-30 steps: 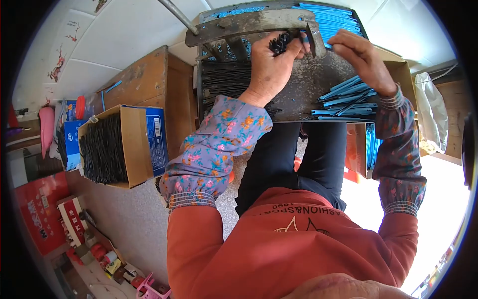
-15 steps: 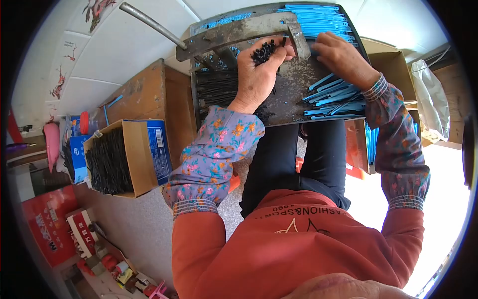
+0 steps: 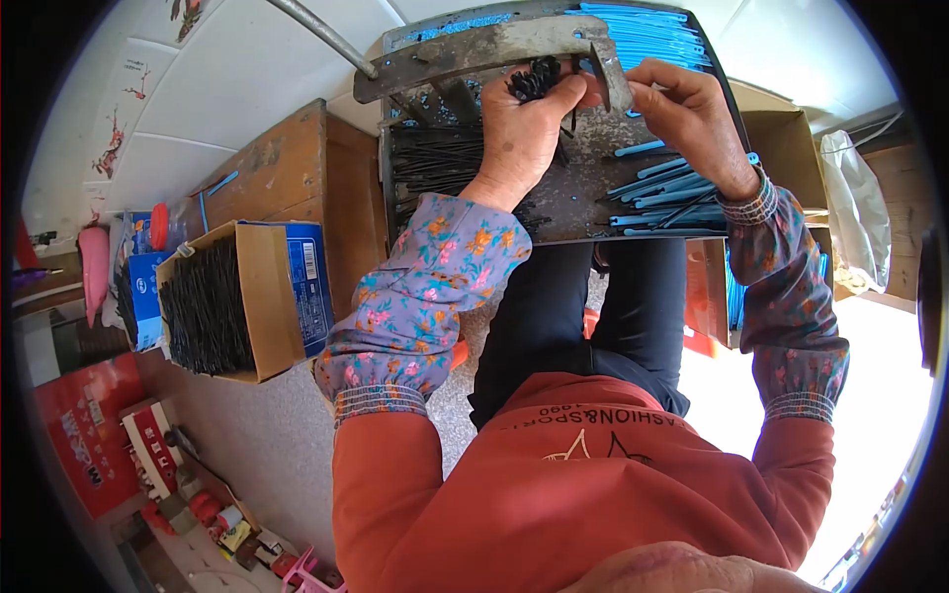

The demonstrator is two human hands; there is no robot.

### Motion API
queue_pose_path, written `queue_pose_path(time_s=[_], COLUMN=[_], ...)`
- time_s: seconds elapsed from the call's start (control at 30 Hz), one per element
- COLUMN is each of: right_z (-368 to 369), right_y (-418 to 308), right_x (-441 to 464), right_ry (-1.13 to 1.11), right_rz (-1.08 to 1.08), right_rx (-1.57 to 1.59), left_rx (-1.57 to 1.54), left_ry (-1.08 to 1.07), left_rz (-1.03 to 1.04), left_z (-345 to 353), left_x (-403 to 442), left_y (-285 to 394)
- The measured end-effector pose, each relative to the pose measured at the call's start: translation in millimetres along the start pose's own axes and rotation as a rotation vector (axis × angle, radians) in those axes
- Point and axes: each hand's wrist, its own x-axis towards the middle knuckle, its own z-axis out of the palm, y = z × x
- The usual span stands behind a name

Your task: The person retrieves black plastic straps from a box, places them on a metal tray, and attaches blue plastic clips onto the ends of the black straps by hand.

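Note:
Wrapped round a bundle of thin black strips point(image 3: 535, 79), my left hand point(image 3: 524, 128) is below the metal arm point(image 3: 484, 47) of a fixture, its fingertips beside the upright metal plate point(image 3: 611, 79). On the other side of that plate is my right hand point(image 3: 692, 119), thumb and forefinger pinched together; what they hold, if anything, is too small to make out. Blue strips point(image 3: 667, 198) lie loosely on the dark tray point(image 3: 583, 212) below my right hand. More blue strips point(image 3: 643, 38) fill the tray's back right, and black strips point(image 3: 435, 158) lie at its left.
A cardboard box point(image 3: 267, 296) full of black strips stands at the left, near a wooden cabinet point(image 3: 267, 168). A metal rod point(image 3: 321, 35) rises from the fixture toward the upper left. A white bag point(image 3: 855, 212) hangs at the right.
My right hand has come back to the plate and its thumb and forefinger are now pinched. My left hand keeps the black bundle. The whole view has shifted slightly.

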Motion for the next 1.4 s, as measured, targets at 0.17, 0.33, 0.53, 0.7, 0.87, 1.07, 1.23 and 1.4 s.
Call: queue_pose_path(time_s=[0.17,0.33,0.53,0.7,0.87,1.07,1.23,1.4], right_z=[-17,-8,-17,-26,-30,-56,-67,-67], right_y=[-7,2,9,2,-1,15,52,26], right_x=[16,20,18,20,17,4,12,18], right_ry=[-0.114,-0.070,-0.119,-0.137,-0.161,-0.199,-0.174,-0.018], right_rz=[-0.528,-0.560,-0.434,-0.389,-0.391,-0.405,-0.590,-0.366], right_rx=[-0.513,-0.446,-0.266,-0.323,-0.406,-0.524,-1.095,-0.922], left_rx=[-0.016,-0.002,-0.001,0.061,0.043,0.232,0.191,0.036], left_ry=[-0.035,0.004,0.014,-0.026,-0.016,-0.067,-0.110,-0.076], left_rz=[0.036,0.034,0.043,0.047,0.036,0.081,0.050,0.037], left_z=[-2,-5,-2,-2,-1,-4,-1,-1], left_x=[2,0,-1,4,3,4,-1,0], left_y=[-6,-3,-7,-12,-13,-6,-6,-3])
